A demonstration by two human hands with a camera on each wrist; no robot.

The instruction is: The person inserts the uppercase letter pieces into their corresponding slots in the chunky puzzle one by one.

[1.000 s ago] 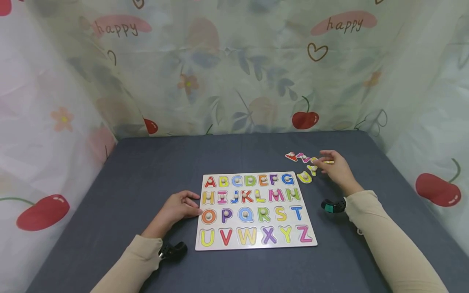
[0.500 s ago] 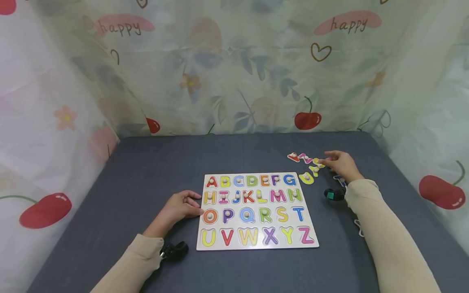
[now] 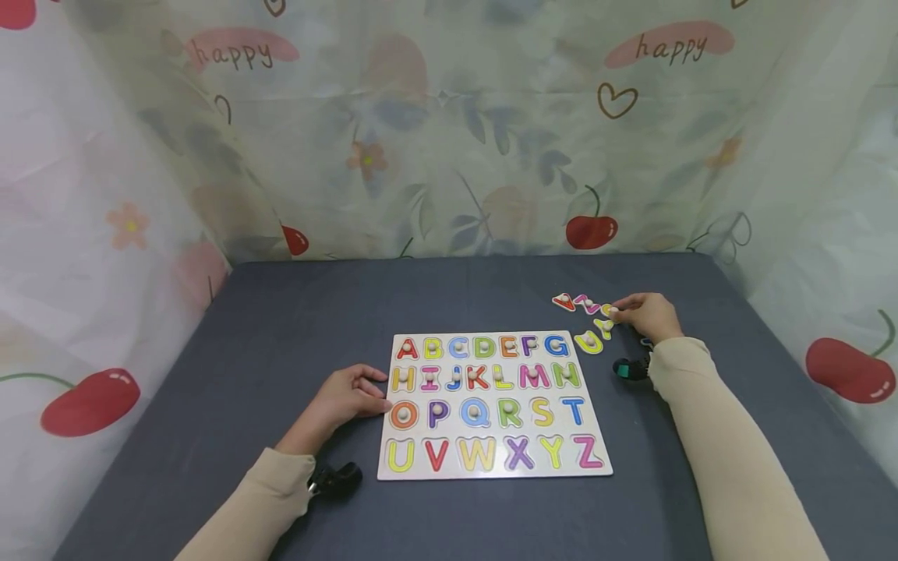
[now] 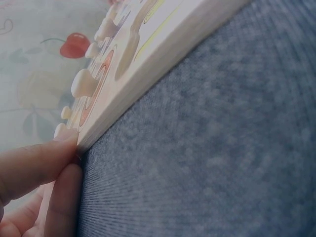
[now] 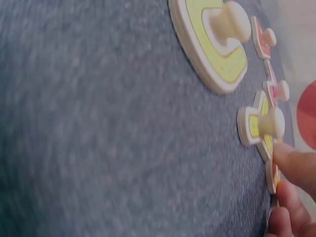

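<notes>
A wooden alphabet puzzle board (image 3: 456, 428) lies on the dark table, with knobbed letters in its slots from A to R and bare recesses from S to Z. My left hand (image 3: 351, 397) holds its left edge (image 4: 163, 69); the thumb (image 4: 42, 155) lies at the top of the rim, a finger below it along the side. Beyond the board's far right corner, my right hand (image 3: 651, 314) pinches a small yellow letter piece (image 3: 606, 309), largely covered by the fingertips. Close beside that piece lies the yellow Y (image 5: 261, 123), and the yellow U (image 5: 224, 61) sits nearer the board.
A red V (image 3: 563, 301) and pink Z (image 3: 585, 304) lie just left of my right fingertips. A blue-edged piece (image 3: 646, 342) peeks out by the right wrist. Black wrist cameras hang under both sleeves. Patterned curtain (image 3: 449, 156) surrounds the table.
My right fingers have closed in on the yellow piece, and the right forearm has shifted left, covering a pale piece seen earlier. My left hand stays at the board's edge.
</notes>
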